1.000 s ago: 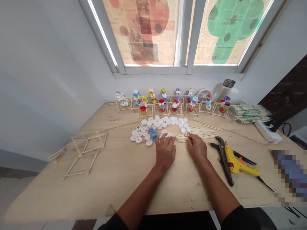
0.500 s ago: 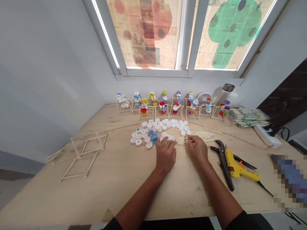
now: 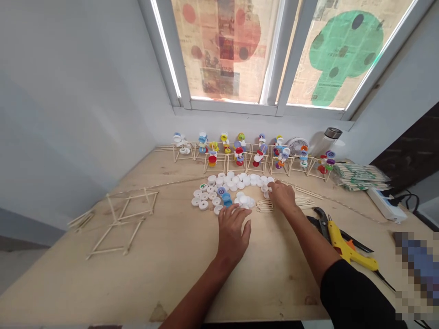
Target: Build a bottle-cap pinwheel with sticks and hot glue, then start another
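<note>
"Several sticks lie at the far left of the worktop. Just right of them: two joined frames, made of sticks."

"Middle section?"

"A row of models with coloured caps stands at the back, near the wall. In front of it, loose caps, mostly white, lie in a curved band. Blue caps sit just left of a small white heap."

"Condition of the left hand?"

"Palm down, fingers parted and slightly bent, thumb clear of them; nothing seen in their grasp. Fingertips are at the near side of the heap. Contact cannot be confirmed."

"Right hand?"

"Extended over the thin rods, fingers bent, tips at the right end of the cap band. Whether they grip a cap, I cannot tell."

"Remaining items?"

"A black tool, partly hidden by the right arm; a yellow glue gun beside it; a bag of sticks farther back; a white power strip. One item at the right edge is pixelated, unidentifiable."
</note>
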### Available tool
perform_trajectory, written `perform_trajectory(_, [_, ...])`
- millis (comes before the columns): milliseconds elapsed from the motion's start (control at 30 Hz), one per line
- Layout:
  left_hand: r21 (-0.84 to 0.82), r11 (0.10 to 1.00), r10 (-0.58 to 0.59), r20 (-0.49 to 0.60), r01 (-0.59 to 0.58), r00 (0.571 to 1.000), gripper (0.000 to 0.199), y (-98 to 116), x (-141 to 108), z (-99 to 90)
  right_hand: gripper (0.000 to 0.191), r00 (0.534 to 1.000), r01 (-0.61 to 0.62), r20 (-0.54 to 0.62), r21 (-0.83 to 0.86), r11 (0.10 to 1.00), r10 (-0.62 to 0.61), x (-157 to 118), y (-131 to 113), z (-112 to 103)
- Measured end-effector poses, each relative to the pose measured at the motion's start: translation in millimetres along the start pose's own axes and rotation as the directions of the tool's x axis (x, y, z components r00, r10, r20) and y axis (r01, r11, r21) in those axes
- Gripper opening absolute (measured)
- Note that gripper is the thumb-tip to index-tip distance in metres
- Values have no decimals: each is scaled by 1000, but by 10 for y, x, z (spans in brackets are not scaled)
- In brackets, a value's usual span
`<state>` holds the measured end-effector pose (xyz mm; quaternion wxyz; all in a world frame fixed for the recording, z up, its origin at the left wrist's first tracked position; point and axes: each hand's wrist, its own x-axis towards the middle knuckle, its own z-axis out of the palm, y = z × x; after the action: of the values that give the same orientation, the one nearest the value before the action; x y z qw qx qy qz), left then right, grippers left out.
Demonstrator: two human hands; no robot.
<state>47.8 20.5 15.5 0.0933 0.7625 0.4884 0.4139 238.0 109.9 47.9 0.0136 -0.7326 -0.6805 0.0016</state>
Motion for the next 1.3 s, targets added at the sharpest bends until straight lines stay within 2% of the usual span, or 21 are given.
perform_trajectory(200, [-8,999,-41,12,41,999,23,-97,-152,-231,33,995,11,98,-61,998,-5,100,-75,11])
perform_trajectory(367, [-11,999,-53,-8,53,999,22,-178,-219,-278,36,990,41,137,-102,994,-26,115,-146,41])
perform_trajectory(500, [0,998,-66,-12,66,998,23,-224,-237,-288,32,984,75,173,-132,988,-51,120,-174,32])
perform_trajectory(633, [-1,997,-76,-12,76,997,24,-258,-227,-308,29,978,104,196,-155,983,-72,129,-187,2])
perform_trajectory(933, [1,993,-120,-92,121,989,23,-449,-55,-426,30,967,178,208,-140,974,-147,148,-261,-10])
perform_trajectory(1300, [84,980,-174,-77,181,982,25,-635,-86,-317,24,943,296,159,-6,955,-291,199,-449,43])
